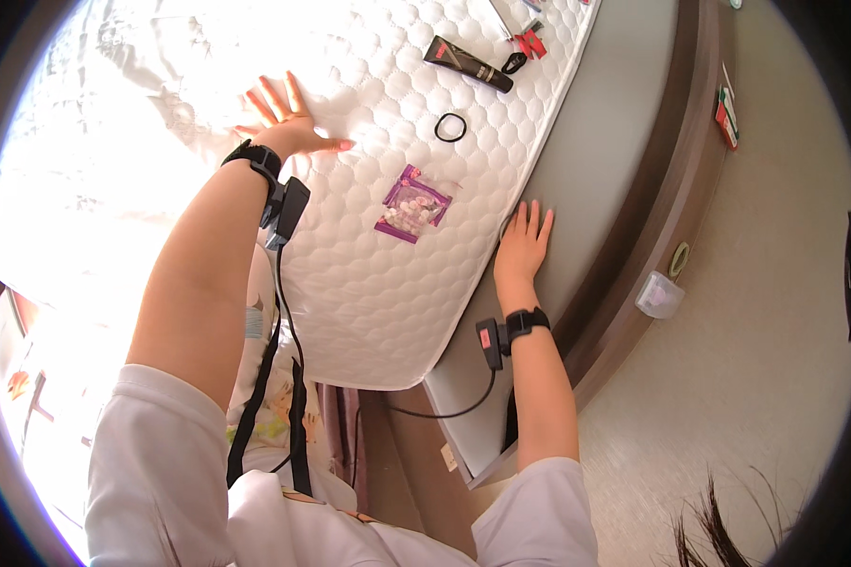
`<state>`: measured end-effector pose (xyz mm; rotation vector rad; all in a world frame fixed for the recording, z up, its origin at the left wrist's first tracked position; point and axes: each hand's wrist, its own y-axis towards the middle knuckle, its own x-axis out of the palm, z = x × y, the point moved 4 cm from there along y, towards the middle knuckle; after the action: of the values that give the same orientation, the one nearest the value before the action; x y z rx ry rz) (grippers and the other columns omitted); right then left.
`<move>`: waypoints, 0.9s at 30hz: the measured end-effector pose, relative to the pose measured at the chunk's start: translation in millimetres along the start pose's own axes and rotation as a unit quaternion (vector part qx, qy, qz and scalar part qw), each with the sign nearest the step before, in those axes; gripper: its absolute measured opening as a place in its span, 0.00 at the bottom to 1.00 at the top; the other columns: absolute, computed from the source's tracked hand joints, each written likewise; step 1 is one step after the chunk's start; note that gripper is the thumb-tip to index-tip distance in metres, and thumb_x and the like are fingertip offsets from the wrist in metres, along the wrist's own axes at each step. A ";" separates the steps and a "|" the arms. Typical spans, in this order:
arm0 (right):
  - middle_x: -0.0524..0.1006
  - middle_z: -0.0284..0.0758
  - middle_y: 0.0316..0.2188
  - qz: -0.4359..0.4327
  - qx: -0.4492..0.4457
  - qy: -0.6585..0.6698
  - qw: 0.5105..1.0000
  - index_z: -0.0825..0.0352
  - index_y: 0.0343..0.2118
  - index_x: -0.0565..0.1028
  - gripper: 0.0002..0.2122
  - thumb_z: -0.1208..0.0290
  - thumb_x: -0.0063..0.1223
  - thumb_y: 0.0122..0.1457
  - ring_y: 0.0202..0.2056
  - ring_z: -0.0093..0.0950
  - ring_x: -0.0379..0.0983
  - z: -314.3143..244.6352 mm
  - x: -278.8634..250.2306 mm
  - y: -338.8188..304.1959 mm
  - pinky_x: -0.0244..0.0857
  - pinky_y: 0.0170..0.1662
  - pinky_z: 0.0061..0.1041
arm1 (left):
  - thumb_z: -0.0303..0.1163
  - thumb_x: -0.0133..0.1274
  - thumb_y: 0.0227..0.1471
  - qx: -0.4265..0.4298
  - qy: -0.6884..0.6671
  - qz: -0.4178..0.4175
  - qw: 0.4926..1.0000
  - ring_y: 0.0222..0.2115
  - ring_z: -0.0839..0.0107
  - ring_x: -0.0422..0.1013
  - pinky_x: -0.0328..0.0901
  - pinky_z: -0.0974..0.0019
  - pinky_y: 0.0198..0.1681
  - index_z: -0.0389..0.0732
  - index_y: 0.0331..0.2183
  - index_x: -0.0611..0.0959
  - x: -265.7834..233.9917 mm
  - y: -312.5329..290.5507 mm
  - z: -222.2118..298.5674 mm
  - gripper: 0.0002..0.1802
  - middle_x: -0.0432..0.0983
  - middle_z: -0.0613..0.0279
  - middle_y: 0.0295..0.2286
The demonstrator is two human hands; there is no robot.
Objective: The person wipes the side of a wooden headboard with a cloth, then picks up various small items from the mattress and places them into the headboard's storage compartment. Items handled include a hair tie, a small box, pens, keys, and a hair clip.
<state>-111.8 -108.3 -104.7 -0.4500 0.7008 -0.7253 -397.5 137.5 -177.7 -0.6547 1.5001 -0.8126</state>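
Observation:
My left hand (286,125) lies with fingers spread on the white quilted mattress pad (369,312), holding nothing. My right hand (523,244) rests with its fingers stretched out on the grey side (624,113) of the bed, right beside the pad's edge; its thumb side is close to that edge. Between the hands lies a clear pouch with purple edges (414,204), with small pale pieces inside. Farther up are a black hair tie (450,128) and a black squeeze tube (468,64). Each wrist wears a black strap with a small boxy device and a cable.
Beyond the tube are a small red item (530,42) and a black looped item (513,63). Along the brown bed frame (624,283) sit a roll of tape (678,259), a translucent case (659,295) and a red-and-green packet (726,117). Strong light washes out the upper left.

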 end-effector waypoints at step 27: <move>0.58 0.34 0.63 0.001 -0.084 0.077 0.994 0.65 0.56 0.68 0.21 0.70 0.45 0.59 0.66 0.35 0.45 39.9 -16.4 -111.1 0.26 0.67 0.49 | 0.61 0.64 0.33 -0.030 -0.191 0.155 0.969 0.62 0.41 0.14 0.26 0.24 0.56 0.43 0.63 0.29 19.8 -22.0 13.6 0.75 0.14 0.36 0.61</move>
<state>-141.6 -165.6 -4.5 -0.5500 0.9108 -0.7065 -387.2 107.2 -171.8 -0.5638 1.2343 -0.3756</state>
